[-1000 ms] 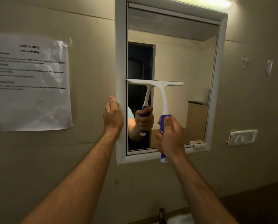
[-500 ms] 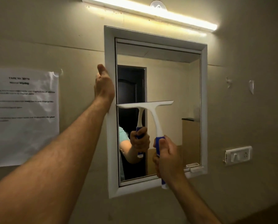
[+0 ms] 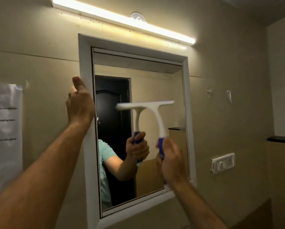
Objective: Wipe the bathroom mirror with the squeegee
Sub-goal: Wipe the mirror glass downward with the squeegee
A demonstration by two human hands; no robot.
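The bathroom mirror (image 3: 155, 83) hangs on the beige wall in a white frame (image 3: 84, 55). My right hand (image 3: 170, 160) grips the blue handle of a white squeegee (image 3: 157, 116). Its blade lies level against the glass at mid height, slightly blurred, right of the mirror's centre. My left hand (image 3: 80, 104) holds the frame's left edge, thumb pointing up and fingers round the outer side. The glass reflects the squeegee, my arm and a dark doorway.
A lit tube light (image 3: 125, 22) runs above the mirror. A printed paper sheet (image 3: 4, 129) is taped to the wall at the left. A white switch and socket plate (image 3: 223, 162) and a dark ledge (image 3: 280, 139) are on the right.
My head has tilted upward, bringing the light into view. The squeegee blade has shifted from the mirror's left edge toward the right. My left hand has slid higher along the frame.
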